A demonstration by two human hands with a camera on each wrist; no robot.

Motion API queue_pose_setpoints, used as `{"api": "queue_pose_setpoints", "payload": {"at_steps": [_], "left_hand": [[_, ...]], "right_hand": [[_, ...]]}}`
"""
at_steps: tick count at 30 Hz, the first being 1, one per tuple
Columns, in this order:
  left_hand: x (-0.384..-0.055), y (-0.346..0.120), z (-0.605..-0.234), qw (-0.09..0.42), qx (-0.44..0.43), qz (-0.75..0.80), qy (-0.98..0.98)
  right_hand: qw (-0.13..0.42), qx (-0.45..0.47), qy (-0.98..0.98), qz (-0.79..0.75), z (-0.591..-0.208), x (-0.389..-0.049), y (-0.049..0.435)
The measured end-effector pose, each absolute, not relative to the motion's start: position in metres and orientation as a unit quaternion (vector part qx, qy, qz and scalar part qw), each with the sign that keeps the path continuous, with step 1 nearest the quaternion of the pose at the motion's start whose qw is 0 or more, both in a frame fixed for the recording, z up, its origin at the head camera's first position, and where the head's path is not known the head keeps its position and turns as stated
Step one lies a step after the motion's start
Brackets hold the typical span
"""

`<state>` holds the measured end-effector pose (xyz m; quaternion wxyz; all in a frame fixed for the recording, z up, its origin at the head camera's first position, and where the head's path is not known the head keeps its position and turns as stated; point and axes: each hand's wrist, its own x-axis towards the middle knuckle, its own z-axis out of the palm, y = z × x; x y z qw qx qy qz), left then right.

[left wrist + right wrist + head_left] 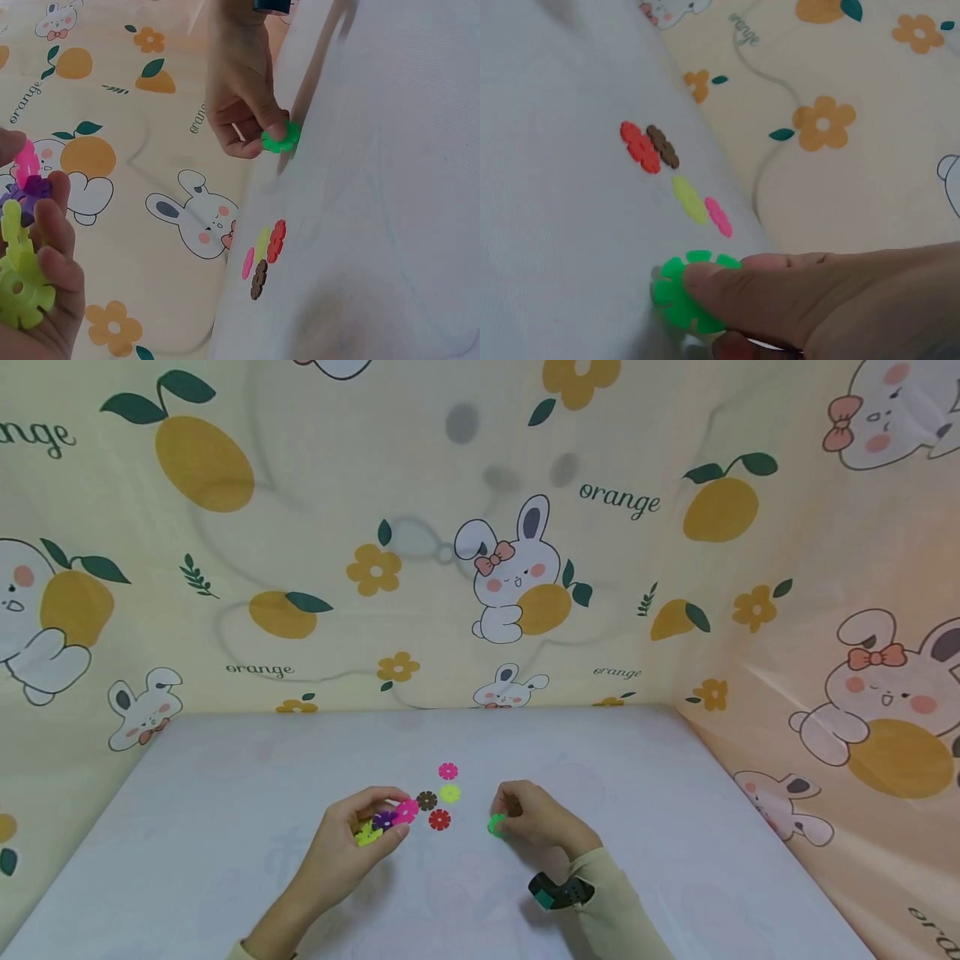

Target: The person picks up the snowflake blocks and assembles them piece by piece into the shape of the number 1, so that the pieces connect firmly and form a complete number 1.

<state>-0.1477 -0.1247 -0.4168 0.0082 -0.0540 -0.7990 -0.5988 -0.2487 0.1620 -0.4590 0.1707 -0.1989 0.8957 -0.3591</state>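
My left hand (337,852) grips a joined chain of notched plastic snowflake discs, with yellow (34,281), purple (385,821) and pink (406,812) pieces in it. To its right, just above or on the table, the right hand (543,818) pinches a green snowflake disc (673,304) between thumb and fingers. Between the two hands several loose discs lie flat: brown (427,801), red (439,819), yellow (450,793) and pink (447,771). The chain's pink end sits close beside the brown disc in the head view.
A white-covered table (637,777) lies under both hands. Cloth printed with rabbits and oranges (420,468) hangs behind and at the sides. A dark band (561,891) is on the right wrist.
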Motion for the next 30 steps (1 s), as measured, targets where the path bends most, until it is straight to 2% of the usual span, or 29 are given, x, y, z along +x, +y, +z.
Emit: {"api": "queue_pose_setpoints", "payload": {"at_steps": [8,15,30], "left_hand": [[-0.148,-0.125,-0.418,0.010,-0.065,-0.602,-0.796],[-0.148,-0.123,-0.417,0.007,-0.059,-0.604,-0.795],[-0.147,-0.119,-0.421,0.001,-0.069,-0.607,-0.792]], "right_hand": [[0.101,-0.217,0.864,-0.443,-0.453,-0.251,0.156],[0.099,-0.206,0.797,-0.559,-0.445,-0.248,0.149],[0.098,-0.226,0.730,-0.638,-0.420,-0.225,0.127]]}}
